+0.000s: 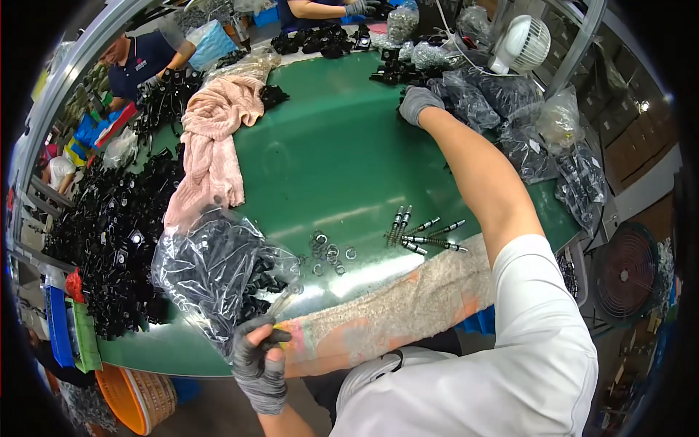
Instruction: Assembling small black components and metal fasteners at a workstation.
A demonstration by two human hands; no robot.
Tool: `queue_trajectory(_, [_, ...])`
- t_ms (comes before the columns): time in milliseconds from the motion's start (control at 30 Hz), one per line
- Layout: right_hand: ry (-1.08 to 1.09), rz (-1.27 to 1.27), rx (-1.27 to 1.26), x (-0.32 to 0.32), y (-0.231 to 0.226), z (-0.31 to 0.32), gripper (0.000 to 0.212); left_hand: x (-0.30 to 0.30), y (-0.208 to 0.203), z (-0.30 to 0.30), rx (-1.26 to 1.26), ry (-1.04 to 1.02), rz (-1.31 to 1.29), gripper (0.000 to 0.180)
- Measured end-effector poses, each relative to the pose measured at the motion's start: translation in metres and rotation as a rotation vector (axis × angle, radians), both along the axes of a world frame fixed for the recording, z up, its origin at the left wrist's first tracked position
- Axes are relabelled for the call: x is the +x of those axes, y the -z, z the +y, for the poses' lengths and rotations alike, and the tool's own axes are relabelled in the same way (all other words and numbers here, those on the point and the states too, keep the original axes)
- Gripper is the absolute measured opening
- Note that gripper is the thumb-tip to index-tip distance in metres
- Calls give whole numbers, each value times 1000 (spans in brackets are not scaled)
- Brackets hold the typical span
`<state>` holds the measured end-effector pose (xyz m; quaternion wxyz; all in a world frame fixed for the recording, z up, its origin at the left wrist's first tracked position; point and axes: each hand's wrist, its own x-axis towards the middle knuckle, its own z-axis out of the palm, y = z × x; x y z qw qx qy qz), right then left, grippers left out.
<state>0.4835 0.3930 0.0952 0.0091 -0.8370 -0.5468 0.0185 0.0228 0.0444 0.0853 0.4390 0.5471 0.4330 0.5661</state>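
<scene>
My left hand [261, 368], in a grey glove with bare thumb and finger tips, is closed at the near edge of the green table. A thin tool with a yellow part [281, 336] sticks out of its grip; its exact kind is unclear. Right beside it lies a clear plastic bag [207, 266] of black parts. My right hand [421, 104], also gloved, reaches to the far right, by a pile of black parts [400, 71]; its fingertips are mostly hidden. Several metal rods with springs [426, 234] lie near the middle front, with loose metal rings [333, 252] left of them.
A pink towel [212, 138] and a large heap of black parts [116, 240] lie on the left. Bagged parts [520, 124] and a white fan [520, 45] stand right. A worn cloth [386, 309] covers the front edge. Co-workers [149, 62] work across the table.
</scene>
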Motion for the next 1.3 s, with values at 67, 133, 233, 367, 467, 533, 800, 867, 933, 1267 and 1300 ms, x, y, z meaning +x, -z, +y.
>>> queue_trajectory(67, [-63, 27, 42, 6, 20, 8, 39, 10, 6, -1, -29, 32, -23, 42])
queue_trajectory(133, [-135, 63, 111, -6, 7, -14, 36, 10, 31, 0, 4, 51, -29, 51])
queue_trajectory(233, [-526, -146, 199, -7, 10, -46, 36, 31, 39, 9, -80, 135, 44, 64])
queue_trajectory(367, [-802, 586, 141, -78, -17, -178, 30, 75, 45, 11, -259, 203, -38, 92])
queue_trajectory(467, [-1006, 698, -21, -121, -20, -252, 30, 99, 40, 1, -305, 229, -123, 100])
queue_trajectory(533, [-1305, 645, 86, -137, -5, -290, 27, 99, 44, -10, -436, 301, -121, 100])
queue_trajectory(800, [-916, 646, -183, -127, -7, -288, 31, 76, 73, -54, -487, 299, -198, 67])
queue_trajectory(867, [-822, 276, -42, -103, 8, -258, 33, 70, 71, -57, -490, 228, -217, 67])
queue_trajectory(933, [-837, 262, -76, -77, 34, -231, 33, 65, 69, -57, -486, 185, -234, 66])
queue_trajectory(1267, [-794, 322, -335, -73, 51, -223, 24, 51, 74, -58, -480, 169, -108, 61])
queue_trajectory(1300, [-796, 320, -338, -73, 51, -226, 24, 50, 75, -59, -463, 167, -92, 59])
